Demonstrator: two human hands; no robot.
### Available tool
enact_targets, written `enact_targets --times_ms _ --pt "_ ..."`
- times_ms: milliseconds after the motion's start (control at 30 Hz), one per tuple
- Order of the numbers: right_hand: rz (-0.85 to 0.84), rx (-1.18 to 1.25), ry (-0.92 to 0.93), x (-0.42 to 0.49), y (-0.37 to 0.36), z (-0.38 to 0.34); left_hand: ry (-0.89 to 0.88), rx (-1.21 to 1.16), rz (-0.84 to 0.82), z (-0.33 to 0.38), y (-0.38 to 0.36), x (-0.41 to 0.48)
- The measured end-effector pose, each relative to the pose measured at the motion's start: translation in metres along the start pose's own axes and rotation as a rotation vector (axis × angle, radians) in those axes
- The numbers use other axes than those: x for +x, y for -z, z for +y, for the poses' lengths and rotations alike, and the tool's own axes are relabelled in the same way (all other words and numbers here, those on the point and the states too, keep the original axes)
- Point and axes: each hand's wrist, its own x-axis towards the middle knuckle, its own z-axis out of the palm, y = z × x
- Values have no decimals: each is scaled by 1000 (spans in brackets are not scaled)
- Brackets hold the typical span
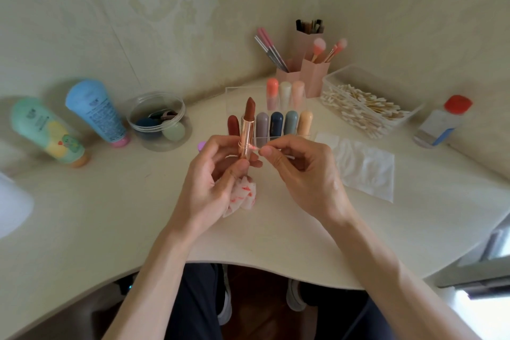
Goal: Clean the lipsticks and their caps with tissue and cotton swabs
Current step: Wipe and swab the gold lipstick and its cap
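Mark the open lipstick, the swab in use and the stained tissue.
lipstick [246,130]: head view, gold tube.
swab [254,148]: head view, pink-stained tip at the tube.
tissue [244,196]: head view, red-smeared fold.

Upright uncapped lipstick [246,130] (rose-gold tube)

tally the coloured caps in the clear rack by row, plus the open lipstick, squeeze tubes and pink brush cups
Back-row caps: 3
Front-row caps: 5
Open lipstick in the left hand: 1
Squeeze tubes: 2
Pink brush cups: 3
Total: 14
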Motion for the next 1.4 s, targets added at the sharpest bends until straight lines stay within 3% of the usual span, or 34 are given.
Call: enact_targets --times_ms 300,567,867,1233,1400 --pt "60 -89 -75 0 2 4 10 37 -13 6 -1 -1" --pt "235 -151 -164 4 10 11 60 67 120 4 -9 2" --pt "370 -154 -227 6 21 15 177 7 63 -5 -35 16" --pt "411 -194 -234 6 21 13 133 192 126 -11 -39 27" --pt "406 -207 -235 6 20 13 29 318 176 -13 -41 27"
